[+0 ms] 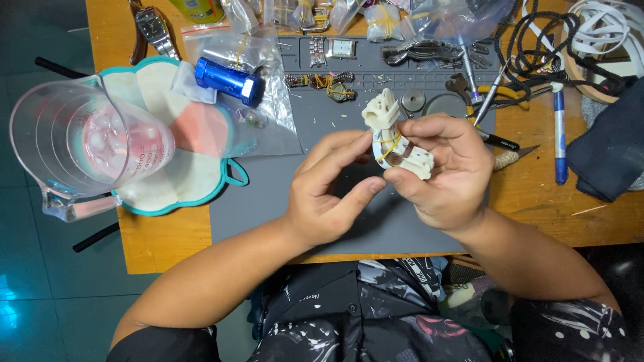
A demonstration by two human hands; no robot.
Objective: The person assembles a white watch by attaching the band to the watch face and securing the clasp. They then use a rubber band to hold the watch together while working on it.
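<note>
A cream plastic holder (388,119) with a yellow rubber band and a small brown round piece on it is held over the grey work mat (268,201). My right hand (446,167) grips its lower end, thumb on top. My left hand (329,188) reaches in from the left, its fingertips touching the side of the cream plastic holder near the band.
A clear measuring jug (80,144) stands on a teal-edged pad (194,167) at the left. A blue cylinder (229,80) lies on a plastic bag. Watch bands, pliers, pens (559,134) and black cord (537,40) crowd the wooden table's far side and right.
</note>
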